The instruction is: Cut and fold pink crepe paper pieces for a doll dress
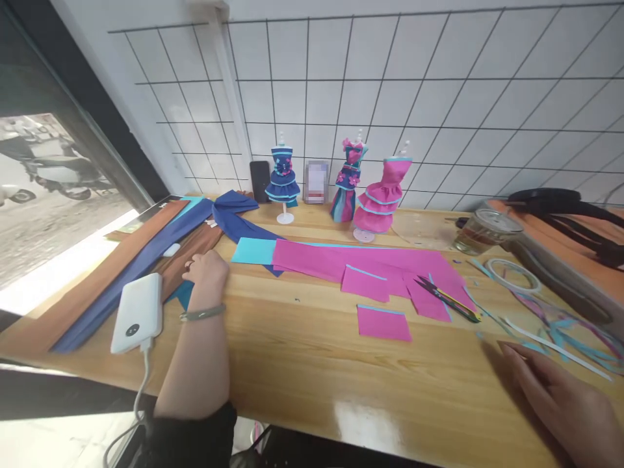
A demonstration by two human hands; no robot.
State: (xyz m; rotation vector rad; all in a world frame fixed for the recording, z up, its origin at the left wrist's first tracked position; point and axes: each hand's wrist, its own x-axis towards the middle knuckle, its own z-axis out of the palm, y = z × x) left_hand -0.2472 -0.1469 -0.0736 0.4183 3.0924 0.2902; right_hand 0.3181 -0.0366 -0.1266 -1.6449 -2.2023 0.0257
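My left hand (pixel 207 270) rests at the left, its fingers curled down on a folded brown fabric strip (pixel 182 253). A blue fabric strip (pixel 131 283) and a wider brown strip (pixel 88 276) lie beside it. At the lower right, my right hand (pixel 560 396) is near the table surface, thumb and forefinger tips brought together; whatever is between them cannot be made out. Pink fabric pieces (pixel 384 323) with light-blue edging lie mid-table. Yellow-and-black thread snips (pixel 451 300) lie on the pink fabric, beyond my right hand.
Three small dress forms, in a blue dress (pixel 283 179), a multicoloured dress (pixel 347 179) and a pink dress (pixel 385 195), stand by the tiled wall. A cabled power bank (pixel 138 312) lies left. Right are a glass jar (pixel 487 231), a tape roll (pixel 514 275) and tangled ribbons (pixel 575 335).
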